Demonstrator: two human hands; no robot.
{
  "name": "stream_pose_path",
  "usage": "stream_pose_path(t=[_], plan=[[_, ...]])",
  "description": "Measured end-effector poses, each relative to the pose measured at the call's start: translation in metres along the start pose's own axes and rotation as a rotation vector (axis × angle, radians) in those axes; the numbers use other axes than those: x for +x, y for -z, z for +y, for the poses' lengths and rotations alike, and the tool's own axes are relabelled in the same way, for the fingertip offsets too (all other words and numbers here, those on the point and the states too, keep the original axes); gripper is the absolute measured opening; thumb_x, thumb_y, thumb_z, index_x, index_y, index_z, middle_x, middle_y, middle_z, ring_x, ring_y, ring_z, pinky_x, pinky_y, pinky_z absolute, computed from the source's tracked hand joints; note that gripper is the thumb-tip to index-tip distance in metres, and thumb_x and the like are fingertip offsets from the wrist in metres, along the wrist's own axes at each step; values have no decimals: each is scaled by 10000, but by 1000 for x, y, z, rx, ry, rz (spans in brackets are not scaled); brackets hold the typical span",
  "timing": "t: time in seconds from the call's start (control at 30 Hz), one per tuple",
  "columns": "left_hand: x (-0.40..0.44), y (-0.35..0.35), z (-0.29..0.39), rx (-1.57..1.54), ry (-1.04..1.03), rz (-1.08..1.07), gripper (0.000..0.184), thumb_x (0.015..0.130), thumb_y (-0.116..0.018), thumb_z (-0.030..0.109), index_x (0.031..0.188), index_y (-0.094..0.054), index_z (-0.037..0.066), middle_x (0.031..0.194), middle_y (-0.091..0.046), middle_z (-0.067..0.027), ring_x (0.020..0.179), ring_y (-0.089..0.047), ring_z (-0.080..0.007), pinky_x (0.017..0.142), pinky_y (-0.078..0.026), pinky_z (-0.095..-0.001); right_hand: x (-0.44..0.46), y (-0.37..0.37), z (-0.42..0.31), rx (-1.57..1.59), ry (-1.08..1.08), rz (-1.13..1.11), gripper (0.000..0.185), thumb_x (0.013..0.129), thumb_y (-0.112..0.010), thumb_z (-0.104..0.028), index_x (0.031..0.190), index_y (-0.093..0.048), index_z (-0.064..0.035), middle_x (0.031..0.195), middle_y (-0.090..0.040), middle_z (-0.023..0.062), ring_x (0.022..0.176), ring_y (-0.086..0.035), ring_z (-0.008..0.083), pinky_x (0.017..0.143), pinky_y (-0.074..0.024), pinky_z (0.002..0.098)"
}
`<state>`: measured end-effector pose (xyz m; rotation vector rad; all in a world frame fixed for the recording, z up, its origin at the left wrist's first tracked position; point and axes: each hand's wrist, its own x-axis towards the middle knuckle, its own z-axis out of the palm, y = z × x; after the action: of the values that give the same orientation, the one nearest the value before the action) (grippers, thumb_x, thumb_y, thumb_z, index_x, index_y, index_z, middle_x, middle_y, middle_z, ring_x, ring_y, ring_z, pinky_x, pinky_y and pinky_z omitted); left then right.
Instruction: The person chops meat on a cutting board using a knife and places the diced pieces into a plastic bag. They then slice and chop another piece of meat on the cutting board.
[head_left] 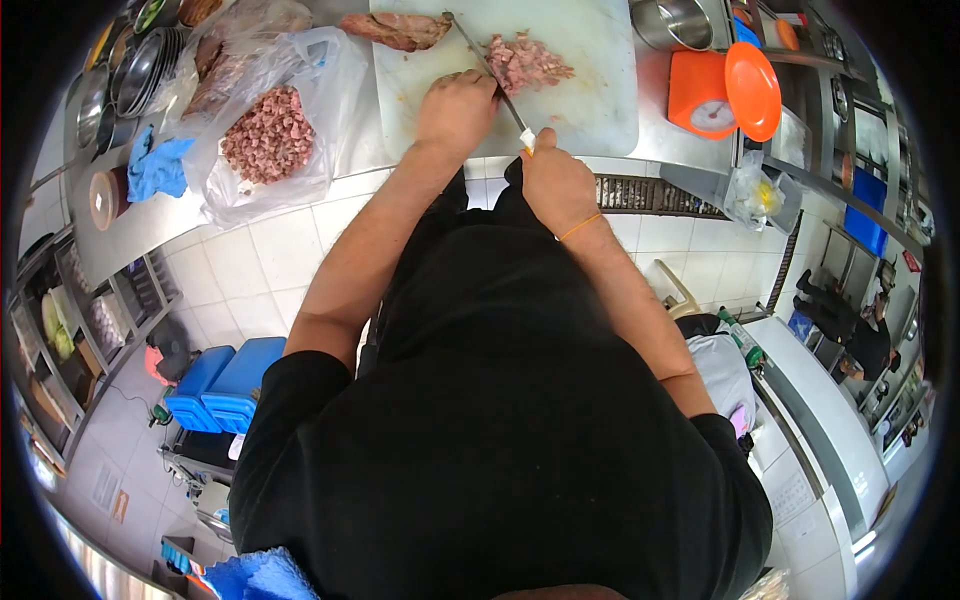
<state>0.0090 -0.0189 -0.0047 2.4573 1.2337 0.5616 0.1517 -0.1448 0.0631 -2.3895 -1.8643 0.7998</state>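
Head view, and I am watching someone work over a white cutting board (pixel 590 125) on the steel counter (pixel 654 105), with everything else arranged around that board. At its near edge the right hand (pixel 558 187) has its fingers closed firmly round the handle of a long knife (pixel 511 106), thumb towards the blade, probably to steer it. The blade slants across the board towards its far left, edge-on to me. Over the board's near half, the left hand (pixel 456 112) has its fingers curled and drawn together, their tips at the blade; I'd guess they steady or clear it, though I cannot tell whether they touch the steel or pinch any meat. Chopped meat (pixel 527 62) lies loose on the board just right of the knife, within the blade's reach. A larger piece of meat (pixel 395 31) rests at the board's far left corner, one end past the edge, seemingly kept off the cutting space. Left of the board, an open plastic bag (pixel 345 75) holds diced meat (pixel 266 135), its mouth spread wide, perhaps for easy filling. A blue cloth (pixel 158 165) lies farther left, likely handy for wiping. Right of the board stand an orange scale (pixel 698 90), a round orange dish (pixel 752 92) against it, and a metal pot (pixel 676 22).
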Motion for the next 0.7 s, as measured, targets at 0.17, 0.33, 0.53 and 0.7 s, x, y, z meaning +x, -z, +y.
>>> stream_pose_path(t=[0.17,0.33,0.53,0.7], plan=[[0,-4,-1,48,-57,14,73,854,-751,141,873,-739,71,935,-749,-113,888,-752,-326,844,-603,-434,15,-11,4,23,-16,7,350,1078,-586,-284,1155,-504,48,839,-740,278,797,-739,495,722,-591,580],[0,-6,-8,-33,-58,-4,87,896,-760,150,940,-728,82,918,-733,-101,905,-728,-328,831,-588,-453,39,-6,8,90,29,34,329,1070,-590,-284,1145,-526,30,879,-748,272,849,-744,487,775,-581,586],[-8,2,-13,-188,97,22,122,905,-774,124,937,-677,58,887,-714,-107,842,-708,-330,757,-570,-440,26,30,17,108,-18,11,355,1059,-628,-336,1164,-560,-3,870,-744,269,855,-742,481,774,-570,591],[-13,8,-11,-233,185,33,191,880,-802,109,926,-625,51,885,-678,-104,836,-668,-336,762,-546,-440,-4,43,38,175,-66,74,371,1054,-644,-350,1126,-569,7,843,-732,285,839,-733,484,757,-554,595]])
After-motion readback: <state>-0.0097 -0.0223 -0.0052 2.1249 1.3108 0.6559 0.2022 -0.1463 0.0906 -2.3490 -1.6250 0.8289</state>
